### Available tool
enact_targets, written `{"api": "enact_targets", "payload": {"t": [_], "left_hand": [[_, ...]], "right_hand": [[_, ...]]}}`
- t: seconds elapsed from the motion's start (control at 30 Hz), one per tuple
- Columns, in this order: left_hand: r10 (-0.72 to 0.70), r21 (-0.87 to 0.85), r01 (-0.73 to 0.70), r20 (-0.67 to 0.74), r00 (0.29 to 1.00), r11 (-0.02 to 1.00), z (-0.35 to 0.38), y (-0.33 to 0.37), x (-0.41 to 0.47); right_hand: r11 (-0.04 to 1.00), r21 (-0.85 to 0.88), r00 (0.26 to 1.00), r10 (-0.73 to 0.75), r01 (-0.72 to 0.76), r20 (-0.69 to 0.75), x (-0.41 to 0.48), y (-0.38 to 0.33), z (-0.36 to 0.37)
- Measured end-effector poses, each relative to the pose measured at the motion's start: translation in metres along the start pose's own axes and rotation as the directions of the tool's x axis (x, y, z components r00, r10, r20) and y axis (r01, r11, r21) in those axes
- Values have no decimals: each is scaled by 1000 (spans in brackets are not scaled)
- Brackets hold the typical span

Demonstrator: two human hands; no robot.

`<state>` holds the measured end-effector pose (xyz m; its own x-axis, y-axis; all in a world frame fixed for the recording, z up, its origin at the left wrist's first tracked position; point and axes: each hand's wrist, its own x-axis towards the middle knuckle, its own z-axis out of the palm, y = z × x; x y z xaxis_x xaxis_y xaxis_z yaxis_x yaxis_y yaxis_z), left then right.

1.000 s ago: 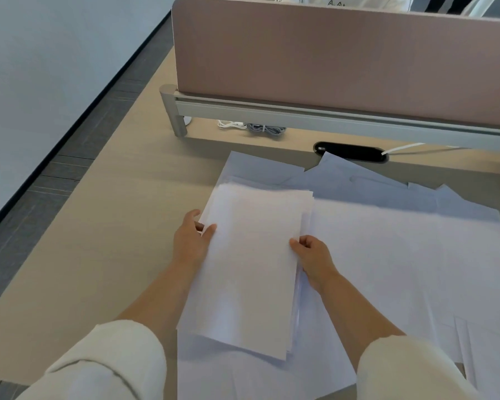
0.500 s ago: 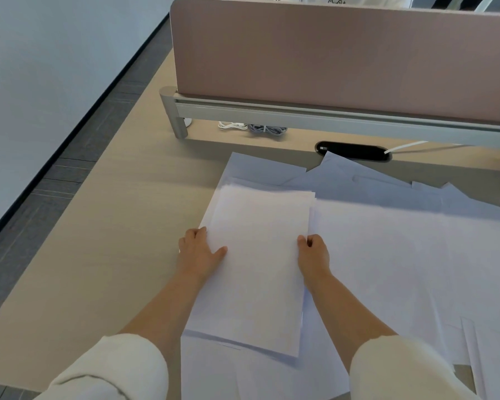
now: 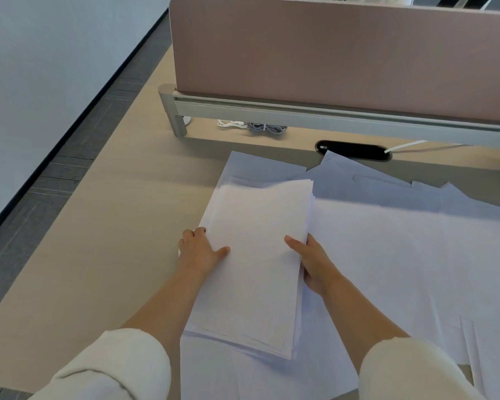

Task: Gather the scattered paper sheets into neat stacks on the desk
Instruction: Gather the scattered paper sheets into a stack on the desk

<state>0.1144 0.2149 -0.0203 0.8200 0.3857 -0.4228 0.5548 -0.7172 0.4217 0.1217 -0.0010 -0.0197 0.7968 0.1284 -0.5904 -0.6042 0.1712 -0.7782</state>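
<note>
While the left hand clasps the left edge of a white rectangular stack of paper sheets, thumb pressed on top and fingers curled under, the right hand pinches the right edge, thumb lying across the top sheet. The stack rests on loose white paper sheets spread over the pale wooden desk. Cream sleeves cover both forearms. Beyond stands a dusty-pink fabric divider panel on a grey metal rail, with a black oval cable slot just beside the far sheets.
</note>
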Motion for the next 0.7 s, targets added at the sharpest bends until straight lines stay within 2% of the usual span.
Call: {"api": "enact_targets", "payload": {"t": [0.07, 0.2, 0.27, 0.33, 0.4, 0.5, 0.57, 0.63, 0.7], "left_hand": [[-4, -2, 4, -5, 1000, 1000, 1, 1, -1], [-28, -40, 28, 0, 1000, 999, 2, 1, 2], [-37, -69, 38, 6, 999, 997, 1, 0, 3], [-38, -83, 40, 18, 999, 996, 1, 0, 2], [-35, -98, 38, 28, 999, 994, -1, -2, 3], [-24, -165, 28, 27, 999, 986, -7, -8, 6], [17, -266, -23, -24, 1000, 964, -20, -12, 5], [53, -491, -66, -40, 998, 868, -38, -19, 2], [124, -695, -9, 115, 986, 719, -55, -30, 0]], "right_hand": [[999, -52, 1000, -16, 16, 0, 1, 4, 1], [996, 84, 995, 26, -34, 97, -1, 3, 1], [1000, -8, 998, 17, -17, 57, 1, 5, 1], [983, -181, 999, -44, 39, -28, 3, 7, 3], [959, -273, 995, -95, 81, -37, 3, 6, 5], [981, -152, 993, -121, 117, -12, -2, -4, 4], [992, -72, 994, -103, 105, 34, -5, -14, 5], [994, -52, 992, -90, 95, 89, -6, -20, 11], [992, -78, 987, -88, 99, 131, -7, -24, 23]]}}
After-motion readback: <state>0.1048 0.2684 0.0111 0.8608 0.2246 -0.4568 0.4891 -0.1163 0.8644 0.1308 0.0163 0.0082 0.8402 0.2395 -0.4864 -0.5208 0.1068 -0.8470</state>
